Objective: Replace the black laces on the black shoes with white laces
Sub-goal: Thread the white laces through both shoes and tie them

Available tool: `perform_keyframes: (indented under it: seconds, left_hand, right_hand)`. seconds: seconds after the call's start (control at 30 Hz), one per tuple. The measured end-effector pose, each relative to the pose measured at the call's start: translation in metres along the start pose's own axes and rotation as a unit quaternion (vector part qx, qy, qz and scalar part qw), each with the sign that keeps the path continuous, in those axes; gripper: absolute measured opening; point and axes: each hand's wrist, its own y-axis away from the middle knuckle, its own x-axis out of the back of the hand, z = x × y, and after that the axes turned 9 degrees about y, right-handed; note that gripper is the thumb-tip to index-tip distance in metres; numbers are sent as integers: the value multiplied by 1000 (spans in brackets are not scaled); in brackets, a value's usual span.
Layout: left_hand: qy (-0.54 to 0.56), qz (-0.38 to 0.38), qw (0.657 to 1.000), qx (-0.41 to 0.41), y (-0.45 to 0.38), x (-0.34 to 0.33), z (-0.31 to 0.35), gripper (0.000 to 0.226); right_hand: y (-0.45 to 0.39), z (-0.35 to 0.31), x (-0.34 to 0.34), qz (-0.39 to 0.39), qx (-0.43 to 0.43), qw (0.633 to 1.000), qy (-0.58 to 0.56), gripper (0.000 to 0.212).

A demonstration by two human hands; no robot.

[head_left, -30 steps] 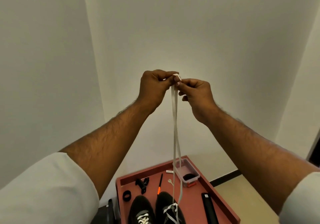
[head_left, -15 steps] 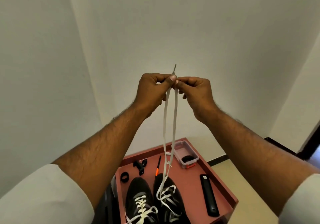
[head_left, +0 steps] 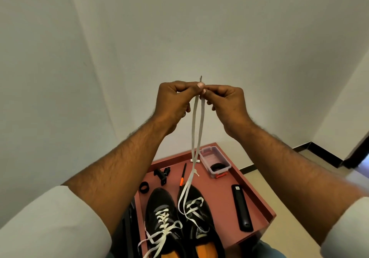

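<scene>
lace ends (head_left: 200,79) hidden between fingers (head_left: 200,86)

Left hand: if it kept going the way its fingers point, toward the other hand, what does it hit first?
The right hand. The left hand pinches the white lace fingertip to fingertip with it, so contact looks immediate, though depth is unclear.
</scene>
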Motion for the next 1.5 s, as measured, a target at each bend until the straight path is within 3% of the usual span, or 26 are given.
perform_keyframes:
  seconds: [0.17,0.23,0.33,0.4,0.47,0.53,0.57,0.6,0.67,0.73,0.83,0.93,0.97,1.03,1.13,1.2,1.3,1.4,1.5]
  left_hand:
    - [-78,11,996,-52,-2,-2,-22,6]
    - [-53,26,998,-37,3,-5,-34,7]
    - [122,103,986,51,18,-8,-46,13]
    - [303,167,931,117,25,-2,-53,23]
    - [373,233,884,158,32,16,-67,27]
    - [321,277,888,180,43,37,-87,26]
    - [251,280,907,192,51,44,-101,25]
    - [151,255,932,209,62,48,-117,22]
    - [-62,114,954,271,91,49,-149,11]
    - [-159,-48,927,335,120,41,-181,7]
    - [-203,-207,904,314,146,30,-212,39]
    - [-159,-225,914,299,153,19,-221,12]
    - [-142,-206,919,306,154,17,-217,4]
    - [-98,-128,934,319,153,16,-212,11]
    - [-26,36,922,385,151,26,-207,17]
    - [-30,89,909,407,156,32,-213,19]
    - [-78,78,916,386,166,29,-221,18]
    - [-115,48,916,382,169,24,-224,20]
    - [-168,28,901,399,171,28,-221,34]
  right_hand:
    - [5,11,-4,-34,-7,999,19,16]
    - [12,18,-4,-59,-12,998,12,15]
    - [38,51,-11,-153,-50,987,-1,8]
    - [65,99,-14,-260,-76,955,120,8]
    - [99,157,-8,-352,-101,894,257,16]
    - [131,200,7,-350,-159,885,265,14]
    - [143,213,14,-322,-188,893,251,13]
    - [151,222,18,-284,-213,906,231,15]
    - [158,225,17,-213,-264,925,171,20]
    - [155,216,8,-172,-308,932,82,23]
    - [145,191,-8,-143,-327,933,-47,15]
    - [137,167,-15,-120,-325,926,-149,12]
    - [135,164,-15,-117,-324,924,-169,12]
    - [133,167,-13,-128,-313,926,-169,21]
    - [145,193,-6,-170,-325,928,-69,45]
    - [165,209,-5,-236,-347,907,36,50]
    - [193,221,-12,-322,-310,875,184,55]
    - [203,222,-22,-257,-251,880,310,35]
    - [208,221,-27,-236,-229,852,407,22]
